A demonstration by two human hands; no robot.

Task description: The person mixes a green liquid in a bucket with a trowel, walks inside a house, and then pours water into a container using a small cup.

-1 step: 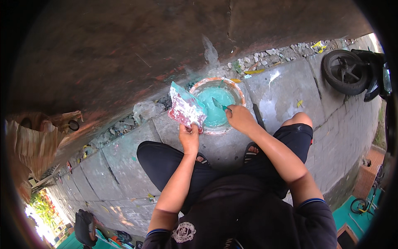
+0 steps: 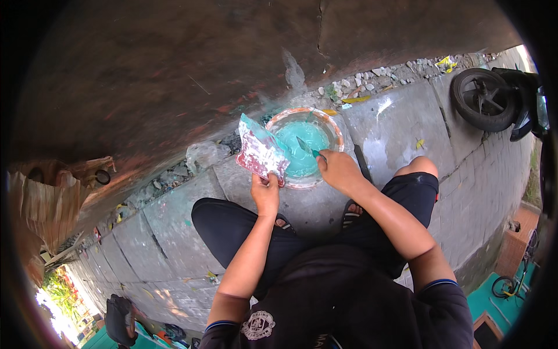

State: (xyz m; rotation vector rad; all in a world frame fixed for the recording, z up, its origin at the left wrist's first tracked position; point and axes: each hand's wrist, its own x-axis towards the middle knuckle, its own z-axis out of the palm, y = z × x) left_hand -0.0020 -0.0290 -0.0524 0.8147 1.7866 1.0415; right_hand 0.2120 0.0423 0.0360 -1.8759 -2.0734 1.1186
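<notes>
A round bucket (image 2: 337, 129) with an orange, paint-smeared rim stands on the paving in front of me, with teal paint (image 2: 307, 164) in it. My right hand (image 2: 339, 170) is closed round the green handle of a small pointed trowel (image 2: 304, 145), whose blade reaches over the paint; whether its tip touches the surface I cannot tell. Beside the bucket's left rim, my left hand (image 2: 265, 195) pinches the lower edge of a crumpled red-and-white packet (image 2: 261, 154). White and teal smears cover the packet, and it overlaps part of the bucket.
A dark wall (image 2: 174, 64) rises just beyond the bucket, with gravel (image 2: 372, 81) along its foot. My sandalled feet (image 2: 351, 213) are close to the bucket. At the right stands a motorbike wheel (image 2: 483, 100); a torn corrugated sheet (image 2: 46, 198) juts out at the left.
My right hand and the trowel have shifted very slightly. The left hand and the packet look the same.
</notes>
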